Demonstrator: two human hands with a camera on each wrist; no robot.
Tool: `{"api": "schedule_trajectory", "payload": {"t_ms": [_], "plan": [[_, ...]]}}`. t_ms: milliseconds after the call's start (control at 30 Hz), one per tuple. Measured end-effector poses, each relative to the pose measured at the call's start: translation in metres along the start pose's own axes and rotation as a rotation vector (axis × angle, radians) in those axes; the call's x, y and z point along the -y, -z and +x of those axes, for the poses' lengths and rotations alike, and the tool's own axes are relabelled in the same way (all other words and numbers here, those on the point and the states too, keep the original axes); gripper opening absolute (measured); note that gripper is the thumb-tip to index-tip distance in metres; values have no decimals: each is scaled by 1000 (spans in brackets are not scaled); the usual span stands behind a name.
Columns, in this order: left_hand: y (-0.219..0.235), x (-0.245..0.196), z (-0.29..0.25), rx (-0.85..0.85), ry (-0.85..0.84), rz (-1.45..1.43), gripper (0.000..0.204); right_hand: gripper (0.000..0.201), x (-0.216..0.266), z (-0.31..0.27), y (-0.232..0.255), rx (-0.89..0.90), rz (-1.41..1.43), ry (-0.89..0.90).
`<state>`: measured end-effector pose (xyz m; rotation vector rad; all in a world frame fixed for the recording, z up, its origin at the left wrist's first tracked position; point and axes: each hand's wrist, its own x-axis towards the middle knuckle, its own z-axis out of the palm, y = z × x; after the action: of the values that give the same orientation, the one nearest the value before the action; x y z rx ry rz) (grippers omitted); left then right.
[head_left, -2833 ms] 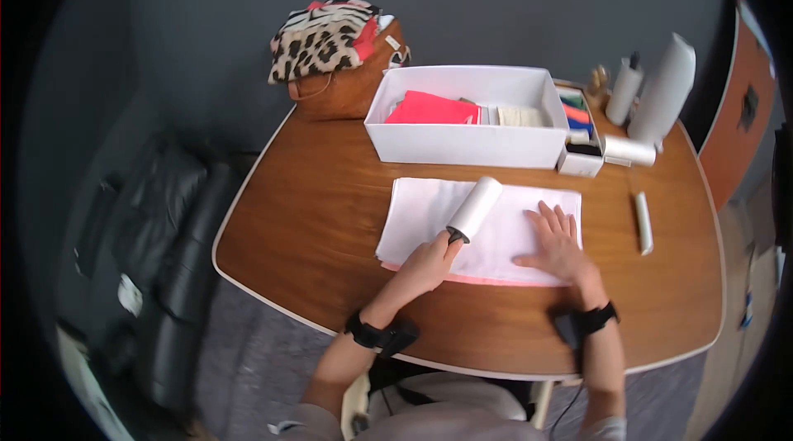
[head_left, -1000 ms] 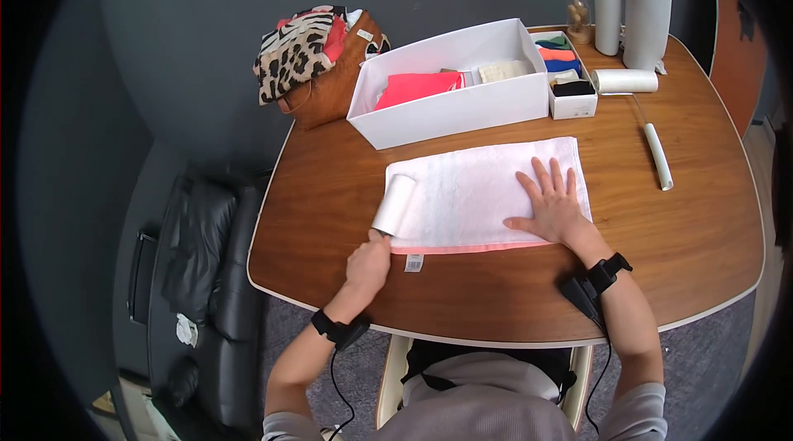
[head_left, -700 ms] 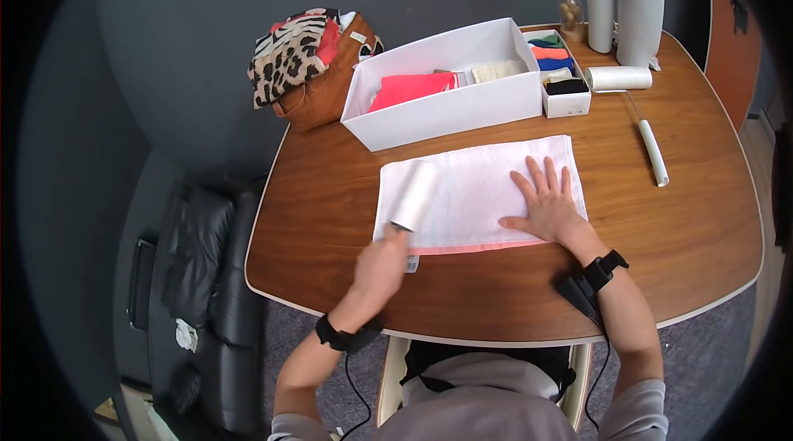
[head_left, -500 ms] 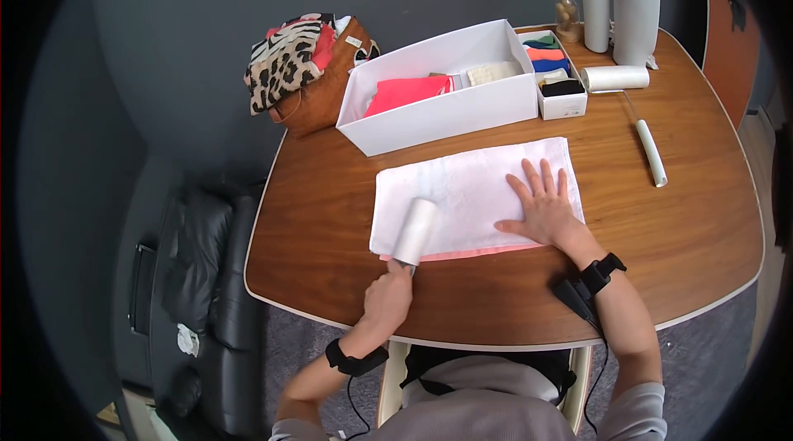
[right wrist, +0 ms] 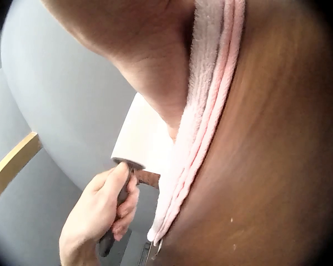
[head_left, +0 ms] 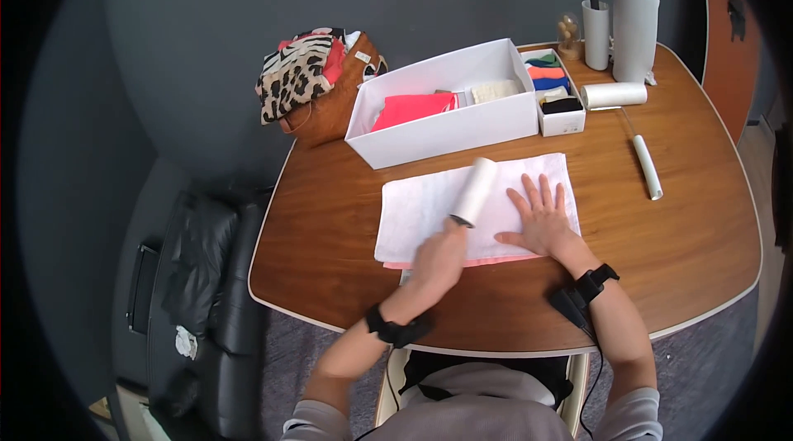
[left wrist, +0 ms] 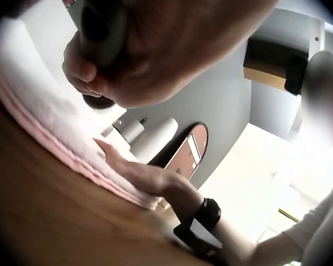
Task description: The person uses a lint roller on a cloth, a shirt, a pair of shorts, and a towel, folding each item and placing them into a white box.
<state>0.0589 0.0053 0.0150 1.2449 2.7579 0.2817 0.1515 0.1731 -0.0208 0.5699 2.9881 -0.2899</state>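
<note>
A folded pale pink towel point(head_left: 413, 206) lies on the table, its pink lower edge towards the person. The left hand point(head_left: 440, 259) grips the dark handle of a white lint roller point(head_left: 475, 192), whose cylinder lies over the middle of the towel. In the right wrist view the left hand point(right wrist: 97, 213) has its fingers curled round that grey handle point(right wrist: 106, 244). The right hand point(head_left: 541, 218) rests flat on the towel's right part with fingers spread. The left wrist view shows the towel point(left wrist: 44, 105) as several stacked layers.
Behind the towel stands a white box point(head_left: 450, 127) with folded cloths, beside a smaller box point(head_left: 563, 123) of rolled items. A second roller point(head_left: 648, 167) lies at the right. A brown bag point(head_left: 326, 115) holding clothes stands at the back left.
The left hand has carried the roller from the towel's left part to its middle, near the right hand. The right hand still rests on the towel. The head view has shifted slightly.
</note>
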Motion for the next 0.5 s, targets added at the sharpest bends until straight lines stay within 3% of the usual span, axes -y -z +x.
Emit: {"api": "schedule_trajectory", "payload": {"t_ms": [100, 200, 333, 467, 500], "plan": [[-28, -14, 16, -54, -61, -70, 26, 89, -3, 3, -4, -15, 10, 1], [-39, 18, 33, -55, 9, 33, 27, 88, -4, 0, -4, -22, 43, -5], [-25, 72, 45, -109, 290, 128, 34, 87, -4, 1, -2, -17, 58, 8], [-3, 106, 48, -138, 481, 148, 38, 87, -5, 0, -8, -80, 34, 18], [1, 104, 45, -150, 454, 135, 38, 87, -5, 0, -9, -105, 20, 22]]}}
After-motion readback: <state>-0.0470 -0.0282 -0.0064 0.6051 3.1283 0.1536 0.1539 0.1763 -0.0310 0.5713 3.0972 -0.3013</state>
